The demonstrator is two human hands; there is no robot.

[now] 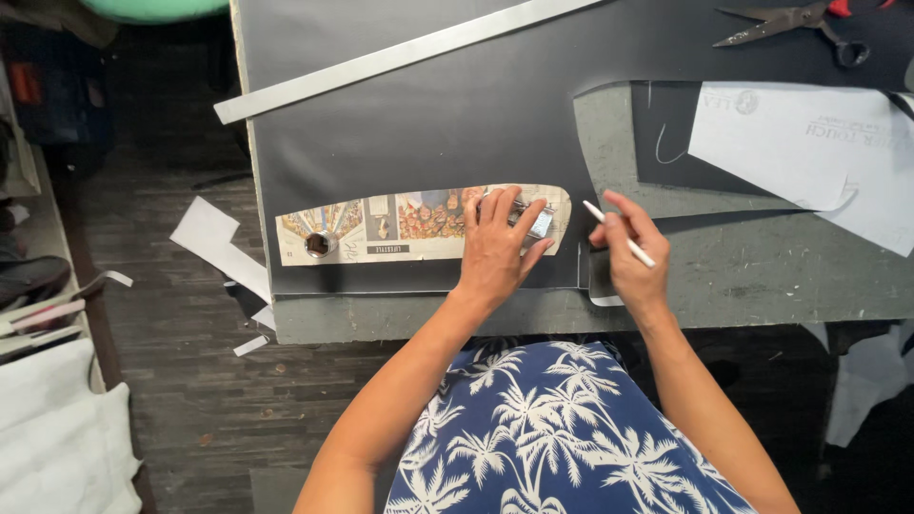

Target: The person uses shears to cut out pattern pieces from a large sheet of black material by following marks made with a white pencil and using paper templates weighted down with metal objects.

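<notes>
Dark grey sheet material point(428, 114) covers most of the worn grey worktable point(762, 276) above a dark plank floor point(181, 381) littered with paper scraps, a long steel ruler point(381, 62) lying across it. On the sheet's near edge lies a curved newspaper pattern point(400, 228); the left hand point(500, 252), fingers spread, presses it and a small metal weight point(541, 224) flat. Just beside its end, the right hand point(628, 252) pinches a thin white marking pencil point(619, 233).

Both bare forearms reached forward from the lower edge of the view, angled slightly toward each other. The left hand point(497, 249) lay palm down, wrist straight, its four fingers point(495, 207) spread and stretched forward, pressing flat; the thumb point(537, 255) stuck out to the right. The right hand point(628, 255) sat just beside it, apart from the left thumb, knuckles up and wrist slightly bent. Its fingers curled inward, thumb and forefinger pinched together at the tips, the remaining fingers folded beneath them.
</notes>
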